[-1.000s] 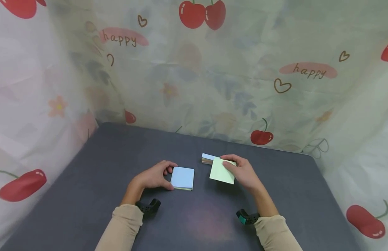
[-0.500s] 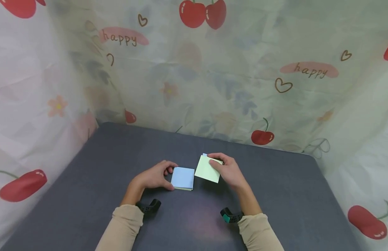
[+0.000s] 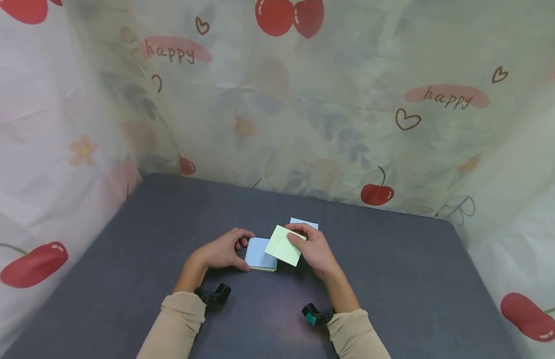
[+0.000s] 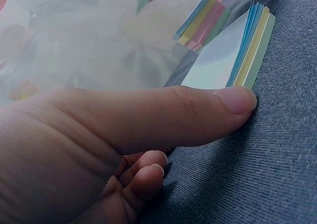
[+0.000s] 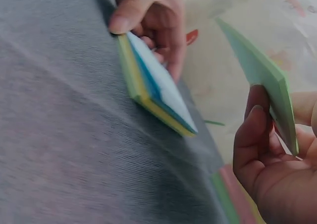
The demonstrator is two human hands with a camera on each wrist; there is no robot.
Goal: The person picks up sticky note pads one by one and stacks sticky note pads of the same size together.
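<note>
My left hand (image 3: 221, 249) holds the left side of a square stack of sticky notes (image 3: 258, 254) lying on the table. Thumb and forefinger sit at its two left corners. The stack has blue on top with yellow and green layers below, as the left wrist view shows. Above its right part, my right hand (image 3: 316, 252) pinches a light green sticky note pad (image 5: 260, 65) between thumb and fingers, tilted and held up off the table. Behind the right hand lies another sticky note stack (image 4: 203, 23) with blue, yellow, pink and green layers, partly hidden in the head view.
A dark grey cloth covers the table (image 3: 394, 279). Pale curtains (image 3: 331, 124) printed with cherries and hearts stand at the back and both sides. Each wrist wears a black band (image 3: 214, 295).
My right hand has carried the green pad leftward from near the rear stack until it overlaps the blue-topped stack from above. The left hand stays in place on that stack.
</note>
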